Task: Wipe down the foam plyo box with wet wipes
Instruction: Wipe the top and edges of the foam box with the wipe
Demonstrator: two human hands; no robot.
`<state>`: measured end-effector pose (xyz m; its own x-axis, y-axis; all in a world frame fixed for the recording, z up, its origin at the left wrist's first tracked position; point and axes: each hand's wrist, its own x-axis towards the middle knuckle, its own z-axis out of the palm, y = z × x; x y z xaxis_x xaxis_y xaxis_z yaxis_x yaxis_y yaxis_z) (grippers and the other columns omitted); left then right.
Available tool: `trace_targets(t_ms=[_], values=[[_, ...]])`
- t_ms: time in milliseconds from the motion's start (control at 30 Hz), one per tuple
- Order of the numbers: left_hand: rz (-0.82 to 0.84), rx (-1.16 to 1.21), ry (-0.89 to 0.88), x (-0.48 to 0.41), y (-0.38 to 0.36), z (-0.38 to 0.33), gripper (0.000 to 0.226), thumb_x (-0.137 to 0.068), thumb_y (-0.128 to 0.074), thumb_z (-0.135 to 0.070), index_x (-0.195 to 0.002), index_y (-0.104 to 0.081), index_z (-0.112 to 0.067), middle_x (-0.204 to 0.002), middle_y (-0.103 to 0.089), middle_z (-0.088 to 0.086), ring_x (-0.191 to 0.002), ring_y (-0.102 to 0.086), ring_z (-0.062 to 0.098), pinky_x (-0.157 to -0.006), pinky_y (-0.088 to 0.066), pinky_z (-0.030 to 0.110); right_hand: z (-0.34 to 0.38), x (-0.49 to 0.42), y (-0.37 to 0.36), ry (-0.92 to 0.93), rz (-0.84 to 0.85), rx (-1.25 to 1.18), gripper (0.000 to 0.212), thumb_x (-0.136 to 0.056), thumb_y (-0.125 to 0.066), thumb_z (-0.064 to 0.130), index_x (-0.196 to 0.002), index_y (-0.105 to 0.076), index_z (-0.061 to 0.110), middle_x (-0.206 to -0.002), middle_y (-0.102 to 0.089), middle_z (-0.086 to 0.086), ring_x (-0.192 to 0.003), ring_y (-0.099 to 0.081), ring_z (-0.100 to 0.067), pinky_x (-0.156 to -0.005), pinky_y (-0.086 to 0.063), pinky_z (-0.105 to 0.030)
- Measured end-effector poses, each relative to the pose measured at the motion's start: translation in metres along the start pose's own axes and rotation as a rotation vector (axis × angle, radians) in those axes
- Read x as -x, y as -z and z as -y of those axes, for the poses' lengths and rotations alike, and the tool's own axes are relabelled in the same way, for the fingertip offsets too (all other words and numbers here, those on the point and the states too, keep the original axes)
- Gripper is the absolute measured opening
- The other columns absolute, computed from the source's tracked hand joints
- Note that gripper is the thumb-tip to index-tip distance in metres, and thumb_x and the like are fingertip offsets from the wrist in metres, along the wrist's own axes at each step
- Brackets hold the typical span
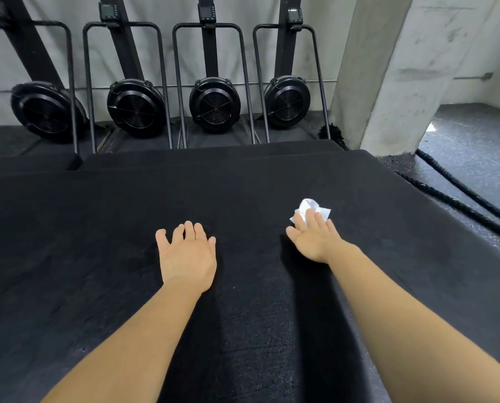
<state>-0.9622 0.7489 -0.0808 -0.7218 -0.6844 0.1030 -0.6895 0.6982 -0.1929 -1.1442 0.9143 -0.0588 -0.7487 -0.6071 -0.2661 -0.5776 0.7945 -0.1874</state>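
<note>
Right hand (312, 237) flat, pressing wet wipe (311, 209) under fingertips onto plyo box (97, 242); left hand (189, 257) spread, empty.

Box (103, 257) top: black, matt, finely grained covering (slightly rough, faint scuffs). Wipe (310, 209): white, thin, crumpled cloth-like sheet. Fan housings (215, 104): black plastic, semi-gloss, ribbed grilles. Frames (166, 82): black metal tubing, smooth. Pillar (388, 68): pale concrete, rough, stained. Floor (475, 135): dark speckled rubber. Rope (452, 205): black, braided.
</note>
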Motion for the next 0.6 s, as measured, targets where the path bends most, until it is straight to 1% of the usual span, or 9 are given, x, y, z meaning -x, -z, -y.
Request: trace_targets(t_ms=[100,200,267,367,533,600], values=[[0.004,0.016,0.004,0.001,0.003,0.0,0.056,-0.101,-0.005,-0.039,-0.147,-0.027,-0.015,-0.153,-0.033,0.0,-0.14,-0.029,0.021,-0.112,-0.007,0.051,0.027,0.025,-0.012,0.081,0.005,0.022,0.062,-0.101,-0.018,0.043,-0.156,-0.007,0.017,-0.16,-0.002,-0.007,-0.146,-0.001,-0.024,-0.119,-0.006,-0.04],[-0.009,0.034,0.02,0.005,0.007,0.0,0.056,-0.101,-0.005,-0.04,-0.145,-0.03,-0.016,-0.148,-0.039,-0.001,-0.139,-0.032,0.02,-0.112,-0.007,0.051,0.059,0.055,-0.025,0.174,0.038,0.016,0.064,-0.101,-0.016,0.044,-0.157,-0.002,0.018,-0.163,0.006,-0.007,-0.148,0.007,-0.024,-0.12,0.001,-0.042],[-0.02,0.047,0.037,0.009,0.01,0.0,0.058,-0.101,-0.005,-0.041,-0.149,-0.023,-0.016,-0.15,-0.037,-0.001,-0.14,-0.03,0.02,-0.112,-0.008,0.051,0.079,0.075,-0.034,0.233,0.072,0.015,0.064,-0.102,-0.014,0.045,-0.157,0.004,0.018,-0.163,0.014,-0.007,-0.149,0.015,-0.023,-0.121,0.007,-0.042],[-0.012,0.073,0.066,0.017,0.011,0.004,0.059,-0.1,-0.004,-0.041,-0.152,-0.013,-0.016,-0.153,-0.032,0.0,-0.142,-0.025,0.02,-0.111,-0.008,0.05,0.098,0.097,-0.043,0.304,0.132,0.023,0.063,-0.103,-0.013,0.046,-0.156,0.012,0.021,-0.161,0.025,-0.006,-0.146,0.027,-0.021,-0.119,0.016,-0.039],[0.011,0.074,0.077,0.042,0.011,0.011,0.056,-0.1,-0.008,-0.038,-0.151,-0.016,-0.018,-0.149,-0.035,-0.001,-0.141,-0.026,0.019,-0.11,-0.01,0.051,0.102,0.107,-0.043,0.348,0.156,0.052,0.061,-0.104,-0.012,0.045,-0.156,0.01,0.023,-0.161,0.024,-0.003,-0.146,0.027,-0.018,-0.119,0.017,-0.04],[0.016,0.06,0.068,0.051,0.012,0.012,0.056,-0.1,-0.009,-0.037,-0.152,-0.015,-0.018,-0.151,-0.032,0.0,-0.142,-0.025,0.02,-0.11,-0.01,0.052,0.098,0.103,-0.041,0.353,0.166,0.034,0.059,-0.104,-0.012,0.044,-0.157,0.008,0.026,-0.162,0.022,-0.001,-0.147,0.026,-0.016,-0.118,0.019,-0.04]])
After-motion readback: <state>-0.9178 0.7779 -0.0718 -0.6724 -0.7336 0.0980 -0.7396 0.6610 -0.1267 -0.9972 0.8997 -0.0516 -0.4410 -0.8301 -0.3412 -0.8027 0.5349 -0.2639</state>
